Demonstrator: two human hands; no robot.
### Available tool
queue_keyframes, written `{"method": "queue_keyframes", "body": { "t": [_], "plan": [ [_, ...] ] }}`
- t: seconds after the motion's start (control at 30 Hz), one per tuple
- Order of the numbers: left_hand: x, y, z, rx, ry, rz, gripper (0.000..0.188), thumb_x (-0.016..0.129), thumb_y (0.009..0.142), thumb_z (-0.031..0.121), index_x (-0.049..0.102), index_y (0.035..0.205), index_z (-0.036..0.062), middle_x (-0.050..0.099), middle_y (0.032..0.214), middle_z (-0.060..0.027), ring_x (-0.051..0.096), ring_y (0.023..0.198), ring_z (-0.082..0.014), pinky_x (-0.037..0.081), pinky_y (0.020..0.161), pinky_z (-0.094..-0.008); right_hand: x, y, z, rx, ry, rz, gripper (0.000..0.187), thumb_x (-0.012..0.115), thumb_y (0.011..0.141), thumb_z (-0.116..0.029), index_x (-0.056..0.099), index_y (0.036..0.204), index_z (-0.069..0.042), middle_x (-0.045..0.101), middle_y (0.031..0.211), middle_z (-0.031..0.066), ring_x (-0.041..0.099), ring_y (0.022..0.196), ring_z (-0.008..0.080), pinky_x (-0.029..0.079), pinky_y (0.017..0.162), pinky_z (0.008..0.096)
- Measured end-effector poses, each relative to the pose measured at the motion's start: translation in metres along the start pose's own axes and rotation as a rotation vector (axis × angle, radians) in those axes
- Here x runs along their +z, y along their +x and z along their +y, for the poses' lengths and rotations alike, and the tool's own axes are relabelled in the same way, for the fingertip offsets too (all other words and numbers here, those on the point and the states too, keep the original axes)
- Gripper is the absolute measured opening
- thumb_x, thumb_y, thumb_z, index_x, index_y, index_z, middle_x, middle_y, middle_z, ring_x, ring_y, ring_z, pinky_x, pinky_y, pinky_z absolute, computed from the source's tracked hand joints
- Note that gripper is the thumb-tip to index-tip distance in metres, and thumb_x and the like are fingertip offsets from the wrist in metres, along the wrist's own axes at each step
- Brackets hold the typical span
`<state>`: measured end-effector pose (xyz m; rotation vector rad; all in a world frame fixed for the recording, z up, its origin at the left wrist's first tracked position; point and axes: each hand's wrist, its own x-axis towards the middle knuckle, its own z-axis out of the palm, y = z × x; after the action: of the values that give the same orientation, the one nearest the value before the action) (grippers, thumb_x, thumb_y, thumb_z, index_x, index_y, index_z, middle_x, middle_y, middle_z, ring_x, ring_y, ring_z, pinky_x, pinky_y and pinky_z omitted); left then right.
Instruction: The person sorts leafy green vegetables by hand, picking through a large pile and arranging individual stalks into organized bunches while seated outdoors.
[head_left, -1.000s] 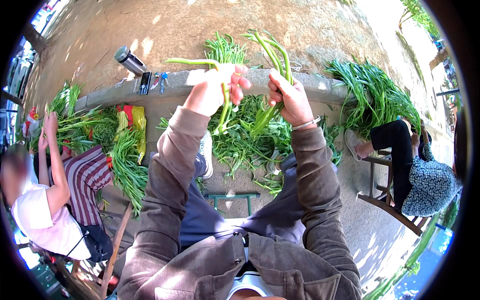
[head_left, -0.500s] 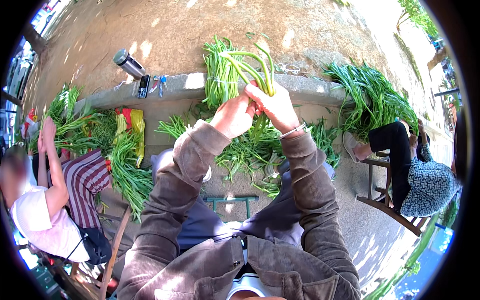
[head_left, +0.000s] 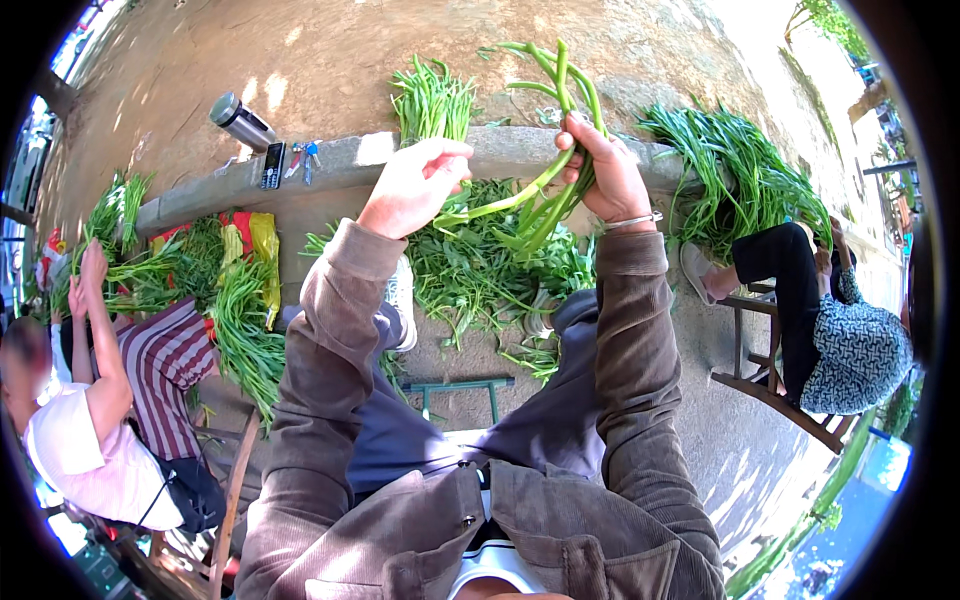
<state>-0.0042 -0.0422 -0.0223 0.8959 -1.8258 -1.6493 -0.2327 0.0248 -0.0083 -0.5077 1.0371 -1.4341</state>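
My right hand (head_left: 612, 180) is closed round a few long green vegetable stems (head_left: 562, 75), which look like water spinach. Their upper ends bend above my fingers, and their lower ends slant down to the left. My left hand (head_left: 412, 188) is raised to the left of them, apart from the stems, with its fingers partly curled and a gap by the thumb. Beyond it a thick bundle of cut stems (head_left: 436, 102) lies on the low kerb (head_left: 510, 150). Below both hands a loose heap of leafy greens (head_left: 470, 275) covers the ground between my feet.
A steel flask (head_left: 243, 122), a keypad phone (head_left: 272, 165) and keys (head_left: 311, 152) sit along the kerb. More greens (head_left: 735, 175) hang over it at right, near a seated person (head_left: 855, 350). Another person (head_left: 100, 430) at left handles greens beside a yellow-red bag (head_left: 264, 250).
My hands have come apart: the left drew away to the left and off the stems. My right hand moved rightward, still gripping them.
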Motion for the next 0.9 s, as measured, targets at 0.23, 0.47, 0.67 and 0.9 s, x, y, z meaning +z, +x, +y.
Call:
{"method": "queue_keyframes", "body": {
  "t": [0.23,0.47,0.67,0.9],
  "plan": [
    [0.021,-0.005,-0.007,-0.033,0.09,-0.154,0.027,0.05,0.091,0.019,0.058,0.103,-0.0043,0.061,0.084,-0.0037,0.056,0.076,-0.0078,0.046,0.07,-0.022,0.003,-0.001,0.002,-0.073,0.036,0.06,0.024,0.052,0.09,-0.021,0.058,0.101,0.0,0.056,0.073,-0.0007,0.047,0.058,0.0066,0.042,0.051,0.021],
    [0.037,-0.003,-0.006,0.024,0.159,-0.088,0.02,0.06,0.079,0.015,0.059,0.095,0.0026,0.062,0.074,-0.0091,0.061,0.069,-0.0176,0.047,0.064,-0.03,0.019,0.0,0.01,-0.335,-0.361,0.238,0.024,0.047,0.093,-0.024,0.058,0.099,-0.004,0.064,0.085,0.004,0.048,0.064,0.0058,0.042,0.058,0.0208],
    [0.043,-0.001,-0.003,0.163,0.339,0.025,0.029,0.064,0.076,0.013,0.057,0.101,0.0007,0.06,0.089,-0.015,0.06,0.083,-0.0255,0.047,0.074,-0.0343,0.018,0.0,0.013,-0.225,-0.048,0.091,0.023,0.046,0.093,-0.022,0.053,0.1,-0.001,0.061,0.087,0.0073,0.058,0.075,0.0137,0.051,0.068,0.0291],
    [0.045,0.003,-0.003,0.135,0.224,-0.044,0.026,0.062,0.078,0.011,0.059,0.1,-0.001,0.06,0.09,-0.0147,0.059,0.085,-0.0236,0.046,0.075,-0.0322,0.01,0.003,0.009,-0.107,0.265,-0.013,0.023,0.046,0.092,-0.018,0.048,0.103,0.002,0.051,0.077,0.0027,0.054,0.069,0.0136,0.054,0.07,0.0364]
  ]
}}
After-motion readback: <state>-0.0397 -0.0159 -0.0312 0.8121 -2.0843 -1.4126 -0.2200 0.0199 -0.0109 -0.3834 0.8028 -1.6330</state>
